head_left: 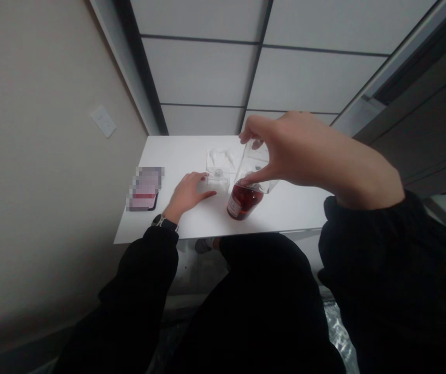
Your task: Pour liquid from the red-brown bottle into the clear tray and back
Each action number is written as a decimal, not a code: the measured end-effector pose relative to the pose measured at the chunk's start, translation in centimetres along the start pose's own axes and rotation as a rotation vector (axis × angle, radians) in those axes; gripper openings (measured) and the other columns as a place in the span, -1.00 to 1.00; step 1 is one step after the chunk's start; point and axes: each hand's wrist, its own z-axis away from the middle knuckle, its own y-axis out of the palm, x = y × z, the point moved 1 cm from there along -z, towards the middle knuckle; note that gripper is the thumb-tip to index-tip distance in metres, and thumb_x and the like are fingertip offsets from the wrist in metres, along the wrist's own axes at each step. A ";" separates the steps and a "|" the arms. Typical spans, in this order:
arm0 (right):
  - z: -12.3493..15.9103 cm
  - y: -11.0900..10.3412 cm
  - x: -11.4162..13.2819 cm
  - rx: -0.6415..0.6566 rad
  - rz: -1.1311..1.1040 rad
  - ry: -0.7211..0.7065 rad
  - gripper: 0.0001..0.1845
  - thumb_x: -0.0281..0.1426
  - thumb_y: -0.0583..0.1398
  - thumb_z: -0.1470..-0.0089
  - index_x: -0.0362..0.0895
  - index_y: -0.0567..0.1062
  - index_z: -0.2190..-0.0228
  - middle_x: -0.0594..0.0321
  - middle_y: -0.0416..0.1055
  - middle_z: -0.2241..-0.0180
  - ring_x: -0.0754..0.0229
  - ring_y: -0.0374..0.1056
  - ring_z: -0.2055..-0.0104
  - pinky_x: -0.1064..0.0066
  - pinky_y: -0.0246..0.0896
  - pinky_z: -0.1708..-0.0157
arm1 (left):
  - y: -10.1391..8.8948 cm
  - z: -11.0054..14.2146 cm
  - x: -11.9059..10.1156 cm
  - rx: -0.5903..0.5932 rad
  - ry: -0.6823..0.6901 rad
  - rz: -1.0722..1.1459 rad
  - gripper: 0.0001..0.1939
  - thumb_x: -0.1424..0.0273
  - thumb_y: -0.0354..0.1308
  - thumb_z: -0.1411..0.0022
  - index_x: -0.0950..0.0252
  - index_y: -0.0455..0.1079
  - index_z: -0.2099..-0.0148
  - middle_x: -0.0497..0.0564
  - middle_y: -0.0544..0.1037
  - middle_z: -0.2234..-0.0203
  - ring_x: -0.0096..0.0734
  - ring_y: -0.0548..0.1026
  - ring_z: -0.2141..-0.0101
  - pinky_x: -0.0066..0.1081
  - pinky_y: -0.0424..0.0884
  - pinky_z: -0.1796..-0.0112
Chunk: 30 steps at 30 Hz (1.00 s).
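A small clear square bottle (219, 183) stands on the white table. My left hand (192, 193) is at its left side, thumb and fingers apart; the fingertips reach its edge, and I cannot tell whether they touch it. My right hand (281, 148) grips a clear, see-through container (260, 151) between thumb and fingers. That container is raised and tilted, and its exact kind is unclear. Just below it, a bottle of dark red liquid (248, 201) with a pale label stands near the table's front edge. The container and my right thumb hide the bottle's top.
Small clear pieces (223, 156) lie behind the square bottle. A phone with a blurred screen (145, 189) rests at the left of the white table (184, 148). Panelled white doors (203, 67) rise behind it, and a wall with a socket (104, 121) stands at the left.
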 end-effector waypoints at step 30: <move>5.8 0.9 -1.4 -0.255 -0.285 0.167 -0.38 -0.15 0.53 0.07 -0.04 0.48 0.03 0.08 0.56 -0.12 -0.14 0.52 -0.13 -0.11 0.44 -0.23 | 0.1 -0.2 0.4 0.024 0.016 -0.033 -0.41 0.05 0.34 -0.30 0.26 0.39 -0.23 0.12 0.56 -0.05 -0.06 0.46 -0.07 -0.11 0.38 -0.15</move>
